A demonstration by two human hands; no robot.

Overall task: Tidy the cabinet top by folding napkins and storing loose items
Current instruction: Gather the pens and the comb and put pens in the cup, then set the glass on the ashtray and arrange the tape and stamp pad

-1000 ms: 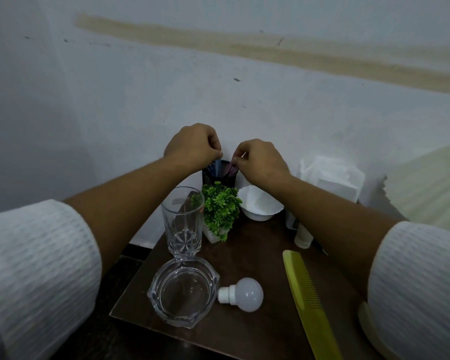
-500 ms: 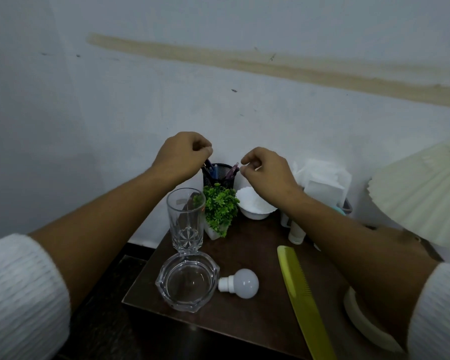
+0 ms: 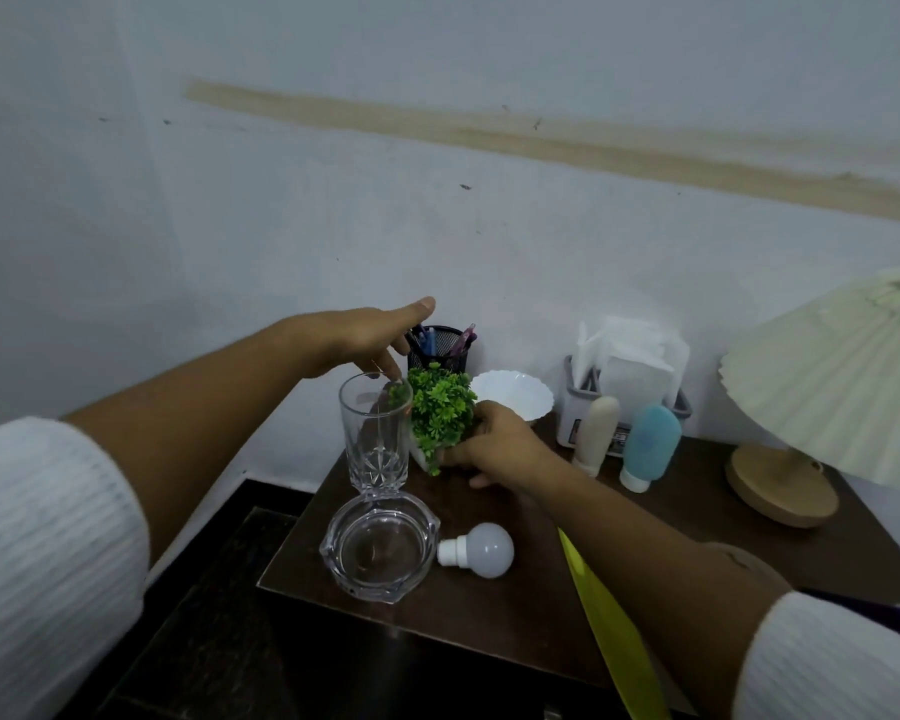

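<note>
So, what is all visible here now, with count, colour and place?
cabinet top: 1, dark brown, against the wall
tall glass: 1, clear, left side
glass dish: 1, clear, front left
light bulb: 1, white, lying right of the dish
plant: 1, green, right of the glass
pen holder: 1, black, behind the plant
bowl: 1, white, right of the plant
napkin holder: 1, grey, at the wall, holding white napkins
cream tube: 1, cream, before the napkin holder
blue tube: 1, blue, beside the cream tube
lamp: 1, cream shade, far right
comb: 1, yellow-green, front, partly under the right arm
left hand: 1, open, above the glass
right hand: 1, gripping the plant
</note>
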